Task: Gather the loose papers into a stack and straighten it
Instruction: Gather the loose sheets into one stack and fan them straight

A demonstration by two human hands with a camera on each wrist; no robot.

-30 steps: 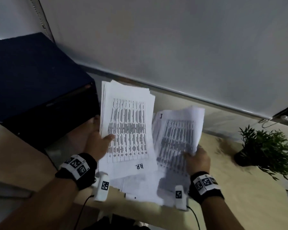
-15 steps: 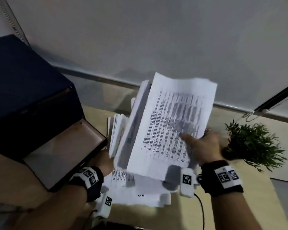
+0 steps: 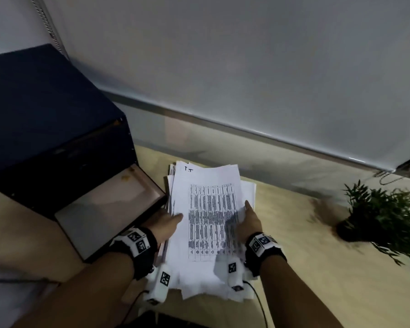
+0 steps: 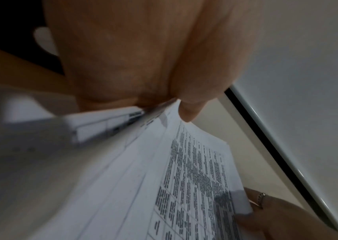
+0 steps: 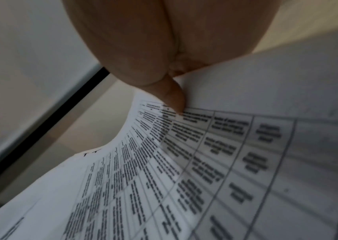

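One uneven stack of printed papers (image 3: 211,216) lies low over the wooden table (image 3: 305,261), table-printed sheet on top, edges ragged at the near end. My left hand (image 3: 169,221) grips its left edge, thumb on top and fingers hidden beneath. My right hand (image 3: 250,218) grips the right edge the same way. In the left wrist view the left thumb (image 4: 188,110) pinches the stack of papers (image 4: 184,178), and the right hand (image 4: 276,216), wearing a ring, shows at the far edge. In the right wrist view the right thumb (image 5: 174,100) presses on the top sheet (image 5: 184,162).
A dark blue box (image 3: 45,119) with an open tray (image 3: 104,209) stands just left of the stack. A small potted plant (image 3: 384,218) sits at the right on the table. A wall with a metal rail (image 3: 246,133) runs behind.
Each hand held its own bundle a second ago. The right hand swung its bundle over onto the left one; both are now one stack, lowered toward the table and gripped from both sides.
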